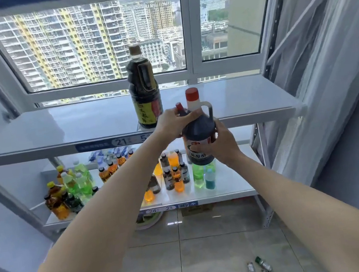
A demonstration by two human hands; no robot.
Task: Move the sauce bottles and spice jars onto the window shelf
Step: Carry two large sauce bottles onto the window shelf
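A dark jug [199,137] with a red cap, a loop handle at the neck and a pale label is held up in the air just in front of the near edge of the window shelf [59,129], right of centre; the right hand [223,143] wraps round its lower right side, fingers curled over the label; the left hand [175,122] is curled against the jug's upper left shoulder and also clasps a small dark bottle [181,110] with a red cap, which pokes up between its fingers and touches the jug's neck. On the shelf itself, just left of the hands and near the front edge, a tall dark bottle [143,88] with a brown cap and a yellow label stands upright; the rest of the grey shelf top runs wide to left and right under the window [93,42], with tower blocks beyond the glass. Below, the lower shelf [226,189] carries a crowd of drink bottles [75,186], orange, green, amber and dark, in clusters from the left across to the middle; price strips run along both shelf fronts. On the tiled floor [200,247], near right, a few small tubes [258,271] lie scattered; a pale curtain [336,69] hangs at the right.
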